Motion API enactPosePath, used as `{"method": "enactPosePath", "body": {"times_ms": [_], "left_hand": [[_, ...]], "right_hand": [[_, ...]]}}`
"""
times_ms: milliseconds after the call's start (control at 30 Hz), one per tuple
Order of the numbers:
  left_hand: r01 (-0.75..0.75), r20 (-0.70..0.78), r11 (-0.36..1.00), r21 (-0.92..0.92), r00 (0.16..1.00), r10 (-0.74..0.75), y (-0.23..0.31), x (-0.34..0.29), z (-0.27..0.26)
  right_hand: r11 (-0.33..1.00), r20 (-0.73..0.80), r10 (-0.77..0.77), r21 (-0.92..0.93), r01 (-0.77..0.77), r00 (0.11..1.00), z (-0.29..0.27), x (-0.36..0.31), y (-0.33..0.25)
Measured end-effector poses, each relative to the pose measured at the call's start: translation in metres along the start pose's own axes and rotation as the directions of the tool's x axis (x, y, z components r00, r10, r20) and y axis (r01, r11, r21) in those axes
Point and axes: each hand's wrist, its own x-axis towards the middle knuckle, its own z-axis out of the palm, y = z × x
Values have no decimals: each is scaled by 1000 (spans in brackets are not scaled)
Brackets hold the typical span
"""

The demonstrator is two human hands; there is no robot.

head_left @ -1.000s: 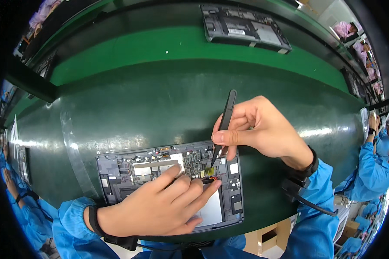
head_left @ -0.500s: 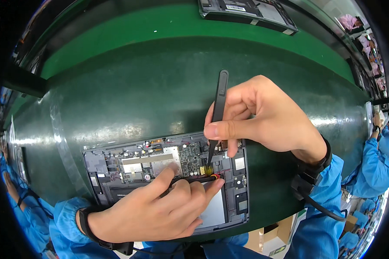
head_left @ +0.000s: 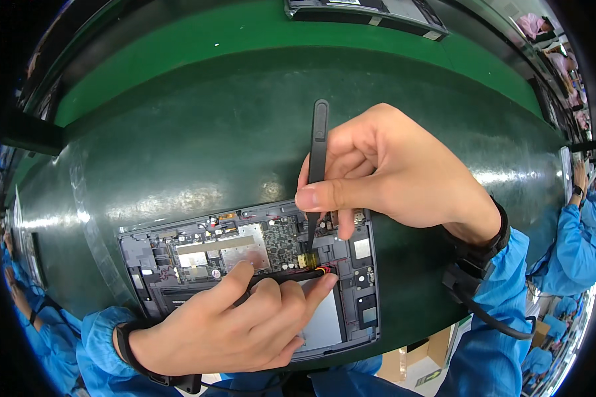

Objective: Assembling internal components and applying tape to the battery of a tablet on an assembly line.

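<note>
Pinched slim black tweezers [head_left: 318, 149] in right hand [head_left: 404, 175], aimed toward six o'clock, sensibly steadied red-wired black strip [head_left: 290, 275] under half-open left hand [head_left: 242, 321]!

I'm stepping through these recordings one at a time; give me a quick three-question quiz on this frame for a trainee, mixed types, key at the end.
1. True or false: the left hand lies over part of the open device.
2. Fill in the colour: the right hand holds a black tool whose tip points down toward a small ____ patch inside the device.
3. Multiple choice: what colour are the wearer's sleeves?
A. White
B. Blue
C. Red

Key: 1. True. 2. Yellow. 3. B.
</note>
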Motion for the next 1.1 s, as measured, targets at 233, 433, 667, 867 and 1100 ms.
{"method": "enactPosePath", "body": {"times_ms": [233,433,667,867,1100], "left_hand": [[5,36,1000,7,999,-5,1,1,-1],[11,25,1000,-1,1000,-11,1,-1,-2],[26,39,1000,1,999,-26,3,0,-3],[14,39,1000,21,999,-15,4,-1,-3],[17,31,999,36,999,-18,3,-1,-2]], "right_hand": [[999,-9,23,-29,-23,1000,1,0,1],[999,-22,19,-46,-20,1000,3,0,0],[1000,-28,-14,-6,14,999,-2,0,3],[1000,-19,16,4,-15,1000,-2,-3,-1],[1000,11,8,-8,-7,1000,-2,1,1]]}}
